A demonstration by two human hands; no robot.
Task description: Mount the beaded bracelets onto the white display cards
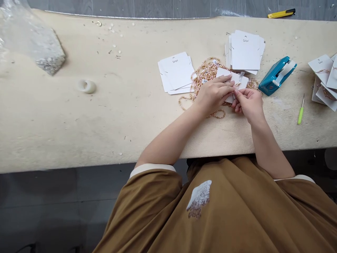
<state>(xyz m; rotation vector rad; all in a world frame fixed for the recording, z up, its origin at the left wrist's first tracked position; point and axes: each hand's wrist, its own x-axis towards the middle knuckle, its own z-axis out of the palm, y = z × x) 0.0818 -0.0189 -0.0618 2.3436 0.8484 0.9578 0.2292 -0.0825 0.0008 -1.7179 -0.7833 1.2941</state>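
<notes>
A white jewelry card (223, 72) with a small barcode tag (240, 77) lies on a tangled pile of pink and gold beaded necklaces (206, 72). My left hand (215, 92) rests over this card, its fingers closed together and holding it down. At the card's lower edge, my right hand (246, 102) pinches with thumb and forefinger beside a few gold beads. What sits in that pinch is too small to make out. The two hands' fingertips meet or nearly meet. One strand loop (219, 114) trails out below my left wrist.
Stacks of blank cards stand left (175, 72) and behind (246, 52). A blue tape dispenser (275, 77), a green-handled awl (300, 114) and strung cards (325, 77) are at right. Leftward lie a tape roll (86, 86) and plastic bag (50, 52); a yellow cutter (280, 14) lies beyond.
</notes>
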